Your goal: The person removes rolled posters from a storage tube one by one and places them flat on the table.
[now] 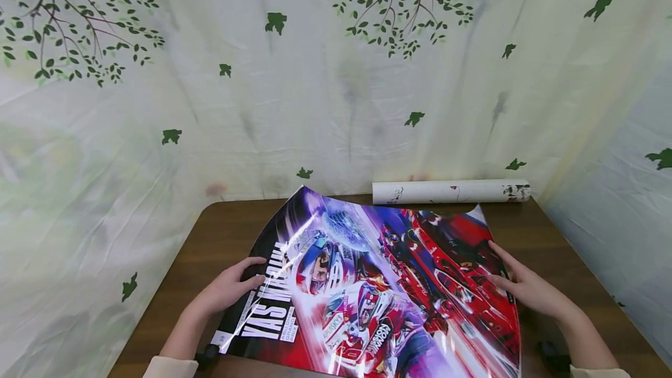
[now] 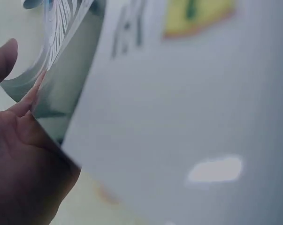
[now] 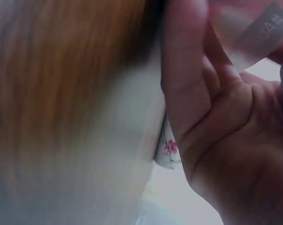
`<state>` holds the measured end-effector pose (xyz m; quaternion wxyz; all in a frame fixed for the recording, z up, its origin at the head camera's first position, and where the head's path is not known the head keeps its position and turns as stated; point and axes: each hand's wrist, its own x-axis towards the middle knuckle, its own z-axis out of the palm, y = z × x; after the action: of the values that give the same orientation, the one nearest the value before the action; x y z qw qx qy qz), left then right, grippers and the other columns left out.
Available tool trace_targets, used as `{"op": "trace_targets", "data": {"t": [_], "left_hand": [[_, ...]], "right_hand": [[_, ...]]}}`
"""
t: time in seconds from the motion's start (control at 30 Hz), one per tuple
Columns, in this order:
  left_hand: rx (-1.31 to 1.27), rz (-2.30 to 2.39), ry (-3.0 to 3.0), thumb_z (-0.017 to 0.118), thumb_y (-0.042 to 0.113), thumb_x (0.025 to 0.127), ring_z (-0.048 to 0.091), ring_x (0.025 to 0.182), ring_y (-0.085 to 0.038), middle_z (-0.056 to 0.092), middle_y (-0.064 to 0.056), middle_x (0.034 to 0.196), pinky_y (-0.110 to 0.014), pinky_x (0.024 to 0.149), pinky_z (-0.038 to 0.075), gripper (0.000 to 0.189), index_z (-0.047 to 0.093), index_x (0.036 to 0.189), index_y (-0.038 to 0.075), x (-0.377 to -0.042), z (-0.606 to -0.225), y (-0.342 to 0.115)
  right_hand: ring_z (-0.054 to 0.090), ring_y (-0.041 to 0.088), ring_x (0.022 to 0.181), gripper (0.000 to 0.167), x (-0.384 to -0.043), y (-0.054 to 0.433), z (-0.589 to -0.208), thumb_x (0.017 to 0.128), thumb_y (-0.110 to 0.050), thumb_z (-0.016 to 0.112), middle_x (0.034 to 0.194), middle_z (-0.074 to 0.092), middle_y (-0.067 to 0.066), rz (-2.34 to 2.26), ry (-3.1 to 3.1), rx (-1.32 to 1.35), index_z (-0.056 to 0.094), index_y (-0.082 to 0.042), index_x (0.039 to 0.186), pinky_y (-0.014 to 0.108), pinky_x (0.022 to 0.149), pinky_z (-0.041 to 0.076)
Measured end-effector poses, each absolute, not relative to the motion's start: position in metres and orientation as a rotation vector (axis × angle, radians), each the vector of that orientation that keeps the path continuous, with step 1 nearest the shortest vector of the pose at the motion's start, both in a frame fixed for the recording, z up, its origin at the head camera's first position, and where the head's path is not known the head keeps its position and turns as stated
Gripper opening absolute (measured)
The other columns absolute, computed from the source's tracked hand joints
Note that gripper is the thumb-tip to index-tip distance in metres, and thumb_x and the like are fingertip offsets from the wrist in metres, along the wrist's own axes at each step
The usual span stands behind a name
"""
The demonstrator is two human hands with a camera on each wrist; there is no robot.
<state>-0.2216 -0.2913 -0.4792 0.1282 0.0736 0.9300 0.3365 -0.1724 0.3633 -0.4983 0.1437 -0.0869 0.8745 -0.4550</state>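
Observation:
A large glossy poster (image 1: 378,290) with race cars, helmeted drivers and white lettering spreads over the wooden table, its far corners curling up. My left hand (image 1: 223,290) holds its left edge, thumb and a finger showing over the printed face. Opposite, my right hand (image 1: 535,287) grips the right edge, again with two digits on top. The left wrist view shows the sheet's pale side (image 2: 155,112) beside the left palm (image 2: 28,164), hiding much beyond it. In the right wrist view the right hand (image 3: 230,136) is close up, and part of the printed sheet (image 3: 261,35) appears behind its fingers.
A white roll (image 1: 451,192) with dark markings lies along the table's back edge, behind the poster. Brown wooden table (image 1: 199,249) shows around the sheet. A pale curtain (image 1: 346,98) with leaf prints hangs right behind the table and along its sides.

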Motion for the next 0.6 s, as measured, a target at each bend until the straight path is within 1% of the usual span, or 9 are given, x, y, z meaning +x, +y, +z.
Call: {"op": "trace_targets", "data": {"t": [0.03, 0.17, 0.2, 0.3, 0.4, 0.47, 0.53, 0.57, 0.6], "left_hand": [[0.206, 1.003, 2.688, 0.069, 0.036, 0.103, 0.062, 0.126, -0.035, 0.064, -0.022, 0.142, -0.06, 0.107, 0.052, 0.055, 0.055, 0.151, 0.013, -0.221, -0.48, -0.292], [0.164, 1.117, 2.599, 0.068, 0.034, 0.104, 0.058, 0.128, -0.033, 0.061, -0.02, 0.145, -0.057, 0.109, 0.05, 0.055, 0.052, 0.153, 0.015, -0.218, -0.483, -0.296], [0.168, 1.14, 2.576, 0.068, 0.034, 0.104, 0.057, 0.129, -0.034, 0.06, -0.02, 0.146, -0.057, 0.11, 0.05, 0.056, 0.052, 0.154, 0.015, -0.217, -0.484, -0.297], [0.199, 1.197, 2.494, 0.066, 0.035, 0.105, 0.056, 0.134, -0.035, 0.057, -0.021, 0.151, -0.056, 0.11, 0.05, 0.056, 0.05, 0.156, 0.017, -0.214, -0.485, -0.302], [0.242, 1.235, 2.402, 0.063, 0.035, 0.107, 0.061, 0.127, -0.029, 0.06, -0.02, 0.147, -0.044, 0.104, 0.053, 0.056, 0.05, 0.157, 0.015, -0.212, -0.484, -0.305], [0.288, 1.26, 2.343, 0.062, 0.034, 0.107, 0.066, 0.118, -0.023, 0.065, -0.02, 0.14, -0.035, 0.097, 0.055, 0.055, 0.05, 0.156, 0.011, -0.211, -0.484, -0.305], [0.338, 1.3, 2.293, 0.064, 0.03, 0.106, 0.07, 0.11, -0.019, 0.068, -0.021, 0.134, -0.03, 0.092, 0.057, 0.055, 0.05, 0.154, 0.007, -0.211, -0.485, -0.304], [0.358, 1.316, 2.28, 0.066, 0.027, 0.105, 0.071, 0.107, -0.019, 0.069, -0.022, 0.132, -0.029, 0.089, 0.059, 0.055, 0.05, 0.153, 0.005, -0.211, -0.486, -0.304], [0.387, 1.324, 2.273, 0.068, 0.024, 0.104, 0.072, 0.106, -0.018, 0.069, -0.024, 0.131, -0.029, 0.088, 0.059, 0.056, 0.048, 0.153, 0.003, -0.211, -0.486, -0.303]], "right_hand": [[0.047, 0.062, 0.137, 0.088, -0.174, 0.362, -0.499, 0.11, -0.024, 0.059, 0.165, 0.011, 0.044, -1.314, 2.498, -0.248, -0.004, -0.007, 0.17, 0.056, 0.096, 0.059], [0.032, 0.069, 0.142, 0.092, -0.175, 0.361, -0.502, 0.106, -0.019, 0.064, 0.164, 0.012, 0.045, -1.294, 2.499, -0.274, -0.002, -0.005, 0.17, 0.064, 0.102, 0.054], [0.034, 0.069, 0.142, 0.091, -0.175, 0.361, -0.503, 0.106, -0.018, 0.064, 0.164, 0.014, 0.045, -1.282, 2.523, -0.274, -0.001, -0.006, 0.17, 0.064, 0.102, 0.054], [0.028, 0.069, 0.146, 0.087, -0.174, 0.36, -0.503, 0.108, -0.017, 0.061, 0.167, 0.015, 0.043, -1.278, 2.632, -0.265, 0.003, -0.011, 0.172, 0.078, 0.108, 0.04], [0.017, 0.069, 0.15, 0.08, -0.174, 0.362, -0.501, 0.111, -0.018, 0.057, 0.17, 0.011, 0.04, -1.311, 2.732, -0.231, 0.005, -0.018, 0.173, 0.087, 0.108, 0.027], [0.015, 0.069, 0.151, 0.077, -0.173, 0.365, -0.5, 0.113, -0.021, 0.053, 0.172, 0.009, 0.038, -1.359, 2.752, -0.226, 0.004, -0.021, 0.173, 0.087, 0.108, 0.024], [0.02, 0.066, 0.15, 0.076, -0.172, 0.367, -0.501, 0.114, -0.024, 0.051, 0.172, 0.011, 0.037, -1.384, 2.774, -0.231, 0.003, -0.023, 0.173, 0.062, 0.125, 0.033], [0.022, 0.065, 0.15, 0.076, -0.172, 0.368, -0.501, 0.114, -0.026, 0.05, 0.172, 0.012, 0.037, -1.397, 2.779, -0.246, 0.003, -0.023, 0.173, 0.044, 0.127, 0.035], [0.023, 0.062, 0.15, 0.075, -0.172, 0.369, -0.501, 0.114, -0.026, 0.05, 0.172, 0.013, 0.037, -1.409, 2.78, -0.26, 0.003, -0.024, 0.173, 0.026, 0.124, 0.036]]}}
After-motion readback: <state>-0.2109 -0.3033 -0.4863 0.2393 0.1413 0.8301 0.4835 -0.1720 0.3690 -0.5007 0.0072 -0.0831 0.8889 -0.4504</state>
